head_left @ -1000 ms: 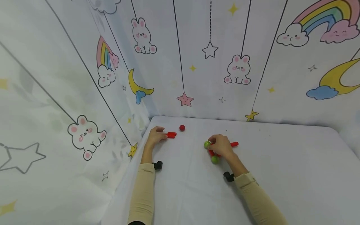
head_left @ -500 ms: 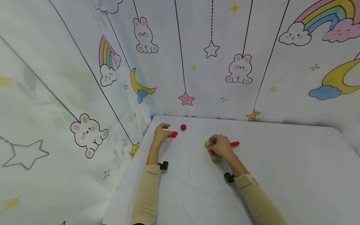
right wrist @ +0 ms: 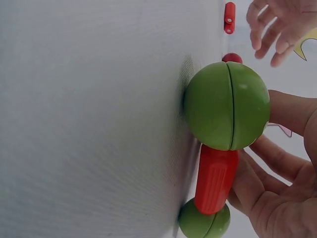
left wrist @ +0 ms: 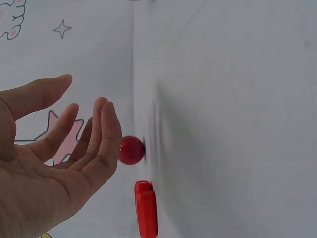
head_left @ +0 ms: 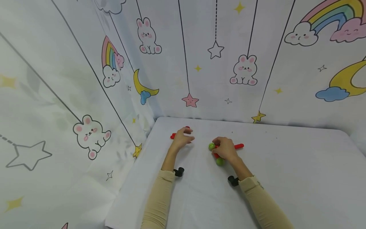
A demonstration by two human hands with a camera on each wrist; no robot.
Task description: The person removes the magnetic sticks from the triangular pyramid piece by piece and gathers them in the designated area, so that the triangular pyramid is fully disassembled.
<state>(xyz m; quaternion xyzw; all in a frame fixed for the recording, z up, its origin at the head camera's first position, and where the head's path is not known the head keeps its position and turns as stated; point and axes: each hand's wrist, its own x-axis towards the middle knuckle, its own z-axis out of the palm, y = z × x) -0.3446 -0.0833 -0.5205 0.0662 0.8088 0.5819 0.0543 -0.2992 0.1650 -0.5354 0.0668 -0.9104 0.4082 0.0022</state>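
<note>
While the right hand [head_left: 224,148] curls over a ball-and-stick piece [right wrist: 215,178] near the middle of the worktop [head_left: 300,165], its fingers are clamped about the join of the nearer-to-camera green ball [right wrist: 225,106] and a red stick, as the right wrist view shows. That stick reaches down to a second green ball [right wrist: 204,219] at its other end; another red stick [head_left: 239,146] shows beyond the hand, toward the worktop's right edge. The left hand [head_left: 181,138] hangs with fingers apart and slightly bent, near the far left corner. Close by, a red ball [left wrist: 131,150] rests near the far edge; whether a fingertip touches it, I cannot tell. Two loose red sticks [left wrist: 146,213] lie side by side between that ball and the left edge. Rabbits, stars and moons decorate the cloth backdrop [head_left: 211,79] behind the far edge.
</note>
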